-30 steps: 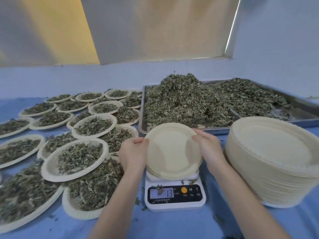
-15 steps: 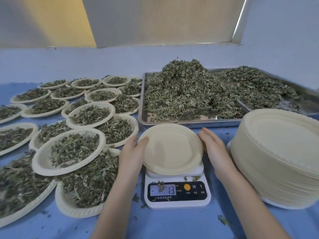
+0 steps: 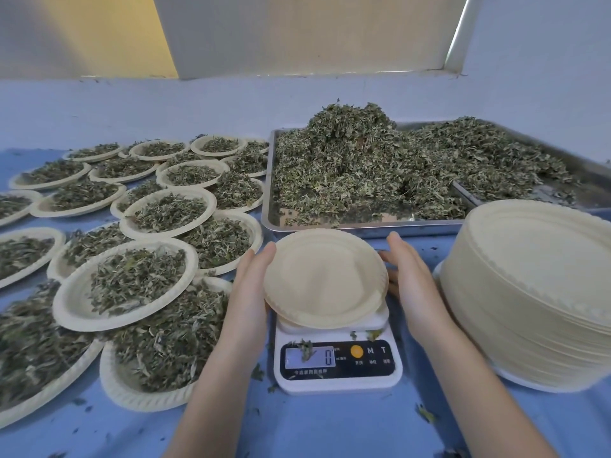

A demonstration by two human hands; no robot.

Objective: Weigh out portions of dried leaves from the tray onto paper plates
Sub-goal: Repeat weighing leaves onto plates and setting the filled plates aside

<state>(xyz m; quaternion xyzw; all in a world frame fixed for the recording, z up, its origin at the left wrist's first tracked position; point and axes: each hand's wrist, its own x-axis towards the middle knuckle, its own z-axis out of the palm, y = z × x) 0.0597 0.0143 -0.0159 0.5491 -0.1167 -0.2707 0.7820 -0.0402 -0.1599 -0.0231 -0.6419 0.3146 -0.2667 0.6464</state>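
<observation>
one empty plate [image 3: 325,279] on scale [image 3: 337,365] — between open fingers [image 3: 261,259]

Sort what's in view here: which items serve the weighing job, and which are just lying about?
In use: empty plate on the scale, tray of dried leaves, spare plate stack, filled plates, left hand, right hand.

Lying about: leaf crumbs on the blue cloth.

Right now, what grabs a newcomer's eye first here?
The metal tray at the back, heaped with dried leaves. Then the spread of filled paper plates covering the table's left side. In front, an empty plate sits on the white scale, which reads 0, between the left hand and right hand, with a tall stack of plates at right.
</observation>
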